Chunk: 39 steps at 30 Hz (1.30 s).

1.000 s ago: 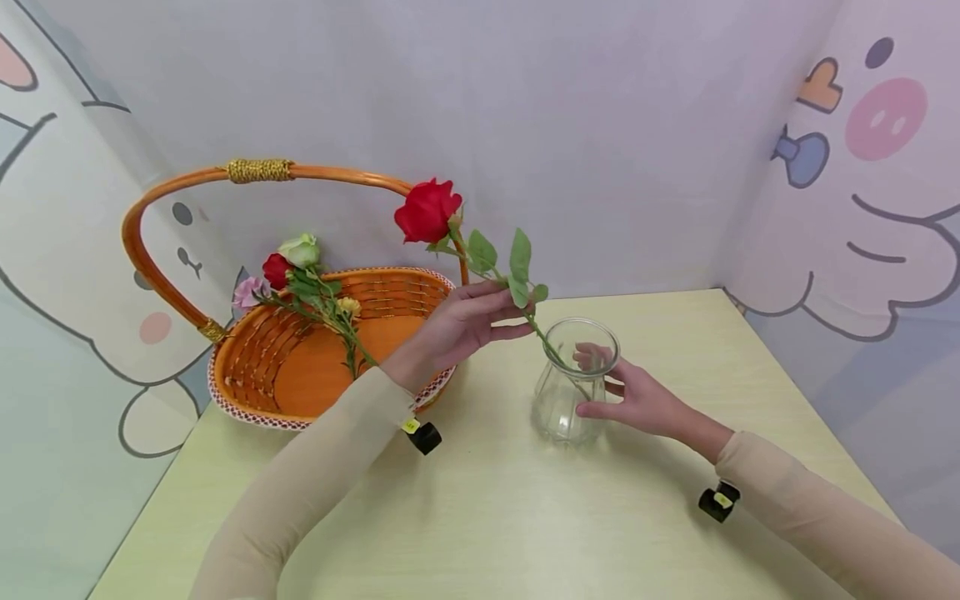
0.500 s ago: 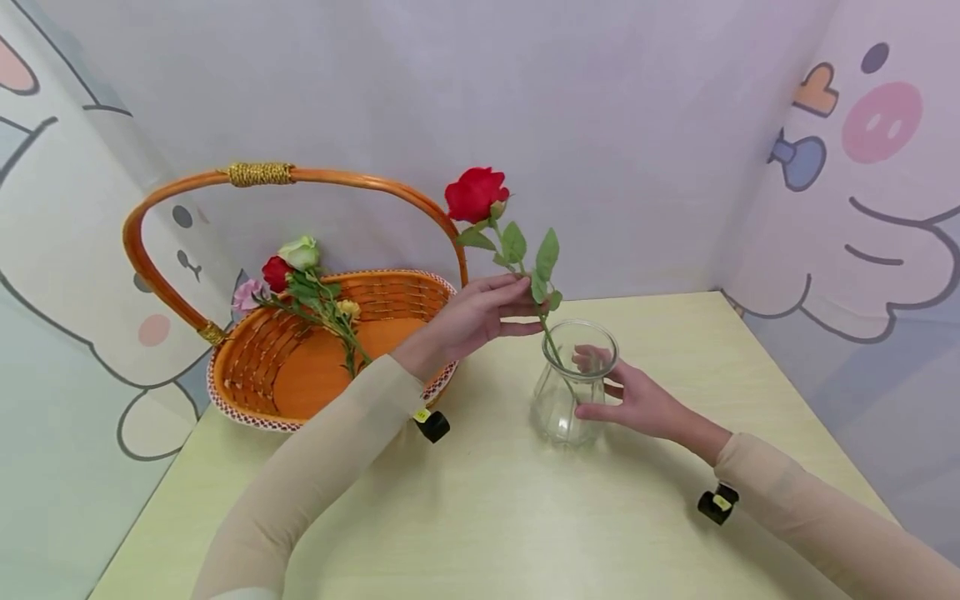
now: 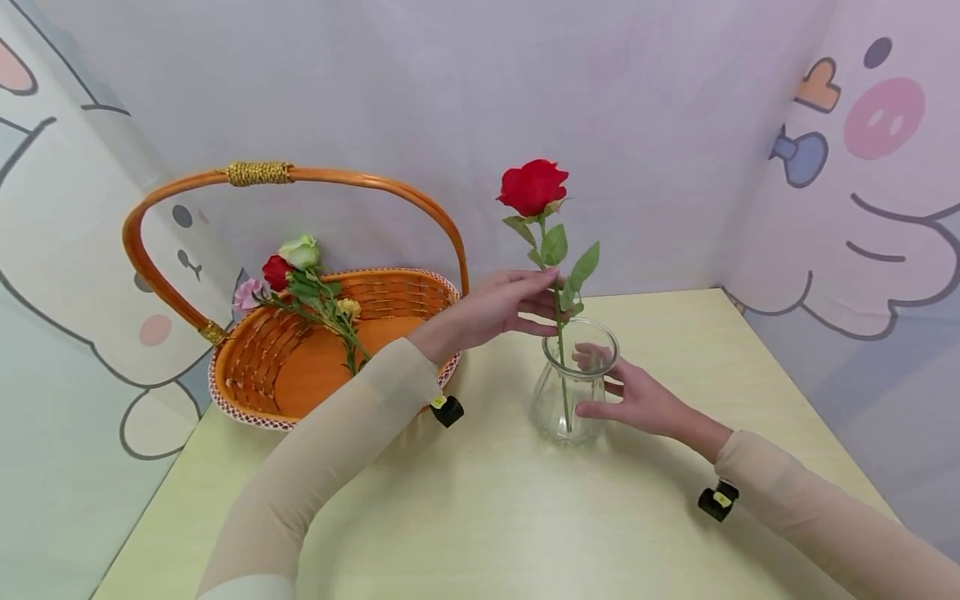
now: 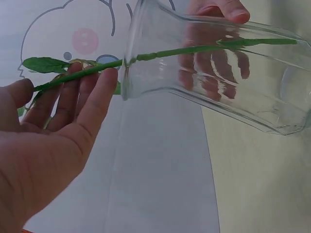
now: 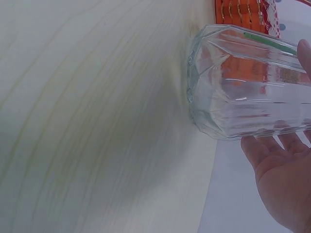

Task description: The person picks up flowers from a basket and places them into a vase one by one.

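A red rose (image 3: 532, 188) with green leaves stands nearly upright, its stem (image 4: 184, 50) inside a clear glass vase (image 3: 551, 408). My left hand (image 3: 510, 308) pinches that stem between thumb and fingers, just above the vase's rim. In the left wrist view the stem runs through the neck and far down into the glass. My right hand (image 3: 637, 400) holds the vase from the right side, thumb in front and fingers behind it. The right wrist view shows the vase's faceted base (image 5: 204, 87) and the right fingers (image 5: 272, 150) along the glass.
An orange woven basket (image 3: 247, 375) with a tall arched handle (image 3: 345, 177) stands at the left. Across its left rim lie a white-green rose (image 3: 300, 252), a red flower (image 3: 277, 272), a pink flower (image 3: 250, 293) and a yellow flower (image 3: 348, 307). Printed curtains surround the pale table (image 3: 480, 517).
My left hand has moved right, bringing the rose from a leftward slant to nearly upright; its stem now reaches deeper into the vase. My right hand and the vase have stayed in place.
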Tool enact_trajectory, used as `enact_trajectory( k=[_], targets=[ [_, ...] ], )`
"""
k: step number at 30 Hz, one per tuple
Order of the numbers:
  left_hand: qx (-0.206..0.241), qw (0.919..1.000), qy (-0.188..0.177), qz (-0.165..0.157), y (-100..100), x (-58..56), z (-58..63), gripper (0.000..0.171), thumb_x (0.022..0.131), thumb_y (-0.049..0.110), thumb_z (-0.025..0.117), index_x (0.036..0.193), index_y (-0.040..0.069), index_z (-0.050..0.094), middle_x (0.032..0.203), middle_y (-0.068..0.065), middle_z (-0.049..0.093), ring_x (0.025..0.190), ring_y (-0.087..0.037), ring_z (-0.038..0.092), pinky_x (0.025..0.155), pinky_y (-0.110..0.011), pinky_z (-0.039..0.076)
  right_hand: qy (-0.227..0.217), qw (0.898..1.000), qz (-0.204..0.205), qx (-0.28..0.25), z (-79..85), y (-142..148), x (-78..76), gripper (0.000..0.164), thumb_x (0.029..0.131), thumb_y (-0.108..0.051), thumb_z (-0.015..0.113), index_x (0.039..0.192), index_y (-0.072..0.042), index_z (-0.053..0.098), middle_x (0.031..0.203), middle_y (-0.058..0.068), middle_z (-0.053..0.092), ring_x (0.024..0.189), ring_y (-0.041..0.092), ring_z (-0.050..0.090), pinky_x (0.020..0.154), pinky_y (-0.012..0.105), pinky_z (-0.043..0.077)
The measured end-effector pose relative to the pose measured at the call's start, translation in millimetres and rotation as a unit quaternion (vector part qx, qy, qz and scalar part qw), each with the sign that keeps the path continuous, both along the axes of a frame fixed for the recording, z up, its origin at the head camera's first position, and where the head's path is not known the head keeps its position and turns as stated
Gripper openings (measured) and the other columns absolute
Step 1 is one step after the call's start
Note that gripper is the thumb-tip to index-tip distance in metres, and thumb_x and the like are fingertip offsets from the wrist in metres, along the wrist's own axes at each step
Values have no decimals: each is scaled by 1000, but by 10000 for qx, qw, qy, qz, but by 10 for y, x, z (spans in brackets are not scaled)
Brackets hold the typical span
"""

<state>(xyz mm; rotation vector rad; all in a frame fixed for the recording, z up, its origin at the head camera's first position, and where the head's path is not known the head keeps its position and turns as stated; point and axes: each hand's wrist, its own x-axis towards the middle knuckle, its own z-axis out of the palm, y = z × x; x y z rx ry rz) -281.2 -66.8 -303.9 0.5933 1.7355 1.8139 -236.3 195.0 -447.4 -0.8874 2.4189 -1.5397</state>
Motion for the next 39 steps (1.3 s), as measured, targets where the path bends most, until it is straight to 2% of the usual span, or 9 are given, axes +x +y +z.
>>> enact_trajectory(
  k=[6, 12, 17, 20, 26, 31, 39],
  targets=[
    [-574, 9982, 56, -159, 84, -21, 57, 36, 108, 32, 53, 126, 2, 62, 115, -18, 70, 106, -31, 69, 92, -48, 57, 35, 10000, 19, 28, -21, 6, -12, 86, 87, -25, 84, 157, -18, 34, 153, 16, 46, 140, 36, 44, 106, 63, 41],
    [-1288, 9905, 198, -437, 176, -43, 179, 37, 106, 32, 56, 126, 2, 65, 121, -21, 68, 106, -29, 70, 94, -48, 56, -1, 10000, -33, 31, -7, 11, -7, 85, 87, -25, 84, 156, -23, 35, 153, 11, 47, 141, 35, 43, 107, 62, 41],
    [-1713, 9842, 374, -232, 281, -38, 215, 37, 102, 31, 64, 123, 0, 69, 115, -21, 69, 98, -28, 73, 82, -43, 62, -52, 10000, -60, 28, 22, 4, 9, 87, 87, -24, 84, 157, -18, 34, 154, 12, 45, 142, 34, 42, 108, 61, 40],
    [-1767, 9831, 453, -168, 347, -30, 213, 35, 100, 30, 68, 120, 1, 72, 110, -19, 72, 94, -27, 74, 78, -42, 63, -59, 9999, -81, 39, 18, 2, 2, 86, 87, -24, 84, 156, -14, 35, 155, 13, 43, 142, 33, 41, 109, 61, 39],
    [-1628, 9847, 493, -386, 416, -53, 199, 24, 98, 27, 71, 106, 5, 77, 103, -16, 74, 99, -33, 73, 77, -44, 63, 2, 9999, -101, 87, -9, 0, -9, 83, 87, -24, 84, 153, -8, 38, 153, 7, 45, 140, 31, 43, 108, 61, 41],
    [-1726, 9838, 364, -318, 448, -92, 175, 24, 102, 25, 65, 110, 4, 74, 104, -16, 73, 94, -29, 74, 76, -44, 63, 5, 10000, -67, 45, -10, -1, -4, 83, 87, -23, 84, 154, -13, 38, 153, 8, 45, 139, 32, 44, 107, 61, 42],
    [-1825, 9825, 193, -324, 481, -112, 160, 23, 105, 20, 60, 115, 3, 71, 108, -21, 69, 105, -40, 69, 83, -51, 60, -51, 9999, -92, 78, 5, 5, -2, 85, 87, -24, 84, 155, -12, 35, 154, 11, 44, 141, 34, 43, 108, 60, 41]
  ],
)
